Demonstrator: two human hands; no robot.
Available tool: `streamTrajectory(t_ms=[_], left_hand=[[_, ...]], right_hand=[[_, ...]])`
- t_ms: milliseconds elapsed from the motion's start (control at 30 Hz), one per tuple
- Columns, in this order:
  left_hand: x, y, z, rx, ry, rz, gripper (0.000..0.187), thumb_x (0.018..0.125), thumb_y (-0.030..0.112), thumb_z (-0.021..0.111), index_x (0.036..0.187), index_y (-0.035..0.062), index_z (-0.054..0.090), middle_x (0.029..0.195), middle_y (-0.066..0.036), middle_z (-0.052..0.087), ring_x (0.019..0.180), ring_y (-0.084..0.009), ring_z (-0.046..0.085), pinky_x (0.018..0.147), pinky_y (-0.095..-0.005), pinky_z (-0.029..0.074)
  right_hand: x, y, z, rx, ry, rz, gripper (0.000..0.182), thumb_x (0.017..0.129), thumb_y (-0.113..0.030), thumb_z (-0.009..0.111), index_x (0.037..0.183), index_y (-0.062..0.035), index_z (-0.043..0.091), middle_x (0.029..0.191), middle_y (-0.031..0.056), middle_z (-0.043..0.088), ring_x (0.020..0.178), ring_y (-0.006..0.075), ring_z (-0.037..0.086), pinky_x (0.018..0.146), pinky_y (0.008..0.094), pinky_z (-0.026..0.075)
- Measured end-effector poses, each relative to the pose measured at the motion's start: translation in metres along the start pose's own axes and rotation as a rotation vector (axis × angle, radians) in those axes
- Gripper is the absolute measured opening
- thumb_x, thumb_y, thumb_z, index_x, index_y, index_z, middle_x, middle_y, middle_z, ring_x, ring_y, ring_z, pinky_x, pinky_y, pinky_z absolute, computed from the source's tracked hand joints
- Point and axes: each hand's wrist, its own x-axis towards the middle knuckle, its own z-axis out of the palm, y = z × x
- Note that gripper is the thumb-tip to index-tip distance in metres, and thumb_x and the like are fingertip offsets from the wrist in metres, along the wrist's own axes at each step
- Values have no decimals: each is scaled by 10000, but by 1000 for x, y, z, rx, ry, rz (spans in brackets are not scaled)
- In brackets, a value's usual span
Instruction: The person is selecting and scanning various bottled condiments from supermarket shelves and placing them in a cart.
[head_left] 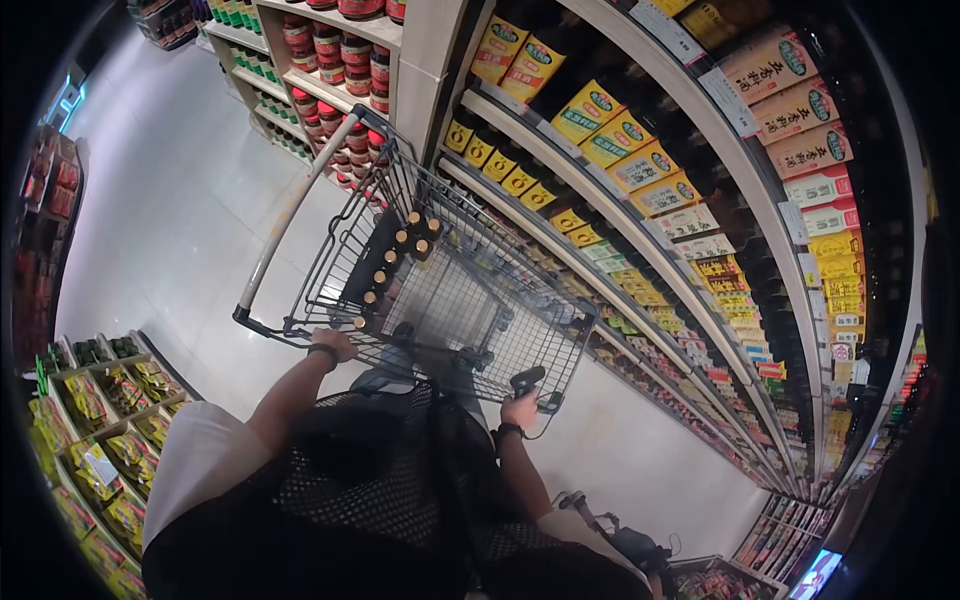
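Observation:
A wire shopping cart [560, 345] stands in front of me, its long handle [275, 235] off to the left. My left hand [337, 345] is closed round the cart's near side rim. In the cart, beside its far left end, are several dark bottles with tan caps [380, 277]. My right hand [519, 410], at the near right corner of the cart, is wrapped round a black handheld device [527, 380] that looks like a scanner. A thin dark cord or strap hangs by that wrist. The device's lower part is hidden in my fingers.
Long shelves [600, 185] of boxed and bottled goods run along the right. Red-lidded jars [345, 60] fill a shelf ahead. At lower left is a bin display [110, 420] of yellow packets. Pale floor [165, 200] lies between. Dark equipment [630, 540] is partly visible at lower right.

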Motion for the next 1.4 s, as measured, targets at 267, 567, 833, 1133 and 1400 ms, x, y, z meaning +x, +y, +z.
streamTrajectory(t_ms=[267,567,833,1133,1400], left_hand=[[52,28,-93,-3,49,281,442,793,403,580,1146,172,714,1131,-165,704,1069,-341,672,937,-430,529],[201,107,-153,-430,297,222,669,894,312,637,1468,157,329,1336,-255,527,1133,-425,596,915,-501,533],[243,129,-128,-245,279,110,477,888,252,644,1304,211,414,1325,-200,514,1152,-414,594,907,-519,535],[267,105,-74,-448,384,259,222,776,197,735,955,149,612,1011,-143,657,1058,-347,620,899,-462,534],[228,101,-85,-415,343,361,180,778,303,723,869,148,706,918,-144,697,945,-372,652,859,-458,536]], right_hand=[[8,1,-3,17,-40,-12,767,706,-265,770,1382,-160,423,1030,192,708,933,404,690,793,507,561],[14,11,8,41,23,-36,695,682,-278,833,1268,-220,465,1008,113,716,877,365,700,736,490,555],[13,17,11,102,12,-74,629,672,-250,823,1198,-174,486,987,123,709,864,374,692,731,491,550],[17,13,5,80,-31,-79,603,691,-254,822,1197,-188,501,991,116,716,877,372,693,752,492,554],[38,21,12,56,-90,-82,650,693,-249,834,1249,-138,517,945,151,730,861,361,710,740,472,562]])
